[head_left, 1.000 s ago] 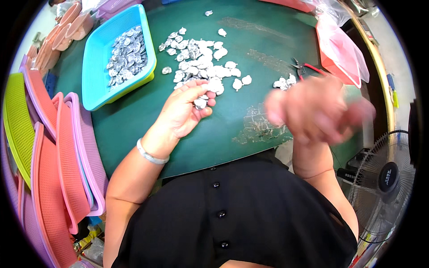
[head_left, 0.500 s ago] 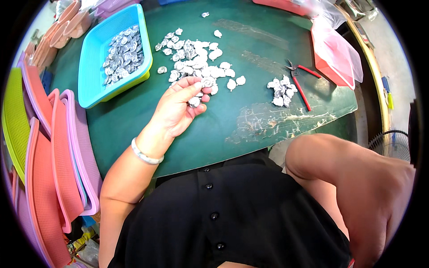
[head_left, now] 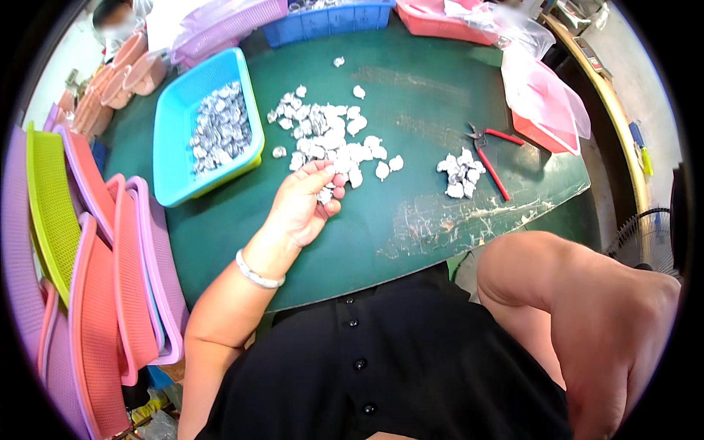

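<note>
My left hand (head_left: 308, 194) is closed over the near edge of a loose heap of small silvery metal pieces (head_left: 350, 154). Thumb and fingers pinch one such piece, and another metal piece (head_left: 324, 196) shows between the lower fingers. A pale bangle (head_left: 257, 273) circles that wrist. At the lower right, my right arm is bent close to the camera; my right hand (head_left: 623, 359) shows only in part, its fingers hidden. Left of the heap, a light blue basket (head_left: 163, 150) contains many similar pieces.
Right of the heap lie a smaller pile of pieces (head_left: 460, 174) and red-handled cutting pliers (head_left: 491, 167). Colourful baskets (head_left: 95, 315) are stacked at the left. A blue crate (head_left: 330, 28) and red trays (head_left: 546, 128) with clear plastic stand along the table's edges. A person (head_left: 114, 22) is at the far left.
The whole view has shifted, showing more of the far side, including the blue crate and a person. My left hand still pinches a piece, its fingers now turned more toward the heap.
</note>
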`<move>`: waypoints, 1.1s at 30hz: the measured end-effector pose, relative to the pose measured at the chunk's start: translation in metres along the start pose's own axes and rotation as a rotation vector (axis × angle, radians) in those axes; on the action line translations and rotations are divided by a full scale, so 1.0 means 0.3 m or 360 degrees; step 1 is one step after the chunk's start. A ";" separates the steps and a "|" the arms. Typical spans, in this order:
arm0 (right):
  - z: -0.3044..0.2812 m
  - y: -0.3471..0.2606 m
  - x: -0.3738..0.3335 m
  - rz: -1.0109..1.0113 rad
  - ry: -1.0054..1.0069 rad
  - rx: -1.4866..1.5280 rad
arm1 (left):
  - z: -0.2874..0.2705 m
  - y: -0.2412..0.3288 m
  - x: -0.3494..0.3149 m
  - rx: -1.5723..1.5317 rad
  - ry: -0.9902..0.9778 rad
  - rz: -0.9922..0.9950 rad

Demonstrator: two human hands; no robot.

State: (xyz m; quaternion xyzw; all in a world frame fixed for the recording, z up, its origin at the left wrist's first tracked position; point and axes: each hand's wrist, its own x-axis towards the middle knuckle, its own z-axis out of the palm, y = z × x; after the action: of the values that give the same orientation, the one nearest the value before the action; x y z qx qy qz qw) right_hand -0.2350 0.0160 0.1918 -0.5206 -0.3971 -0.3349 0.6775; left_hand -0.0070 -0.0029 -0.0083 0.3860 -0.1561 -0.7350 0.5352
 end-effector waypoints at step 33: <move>-0.420 0.126 -0.383 0.1084 0.1272 -0.1157 | 0.147 0.301 0.142 0.0074 -0.0487 -0.0009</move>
State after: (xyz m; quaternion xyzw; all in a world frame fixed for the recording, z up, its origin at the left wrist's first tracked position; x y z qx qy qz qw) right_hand -0.2314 -0.0928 0.0554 -0.6491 0.2130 -0.3824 0.6221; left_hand 0.0152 -0.0837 0.0614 0.2824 -0.2517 -0.7829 0.4939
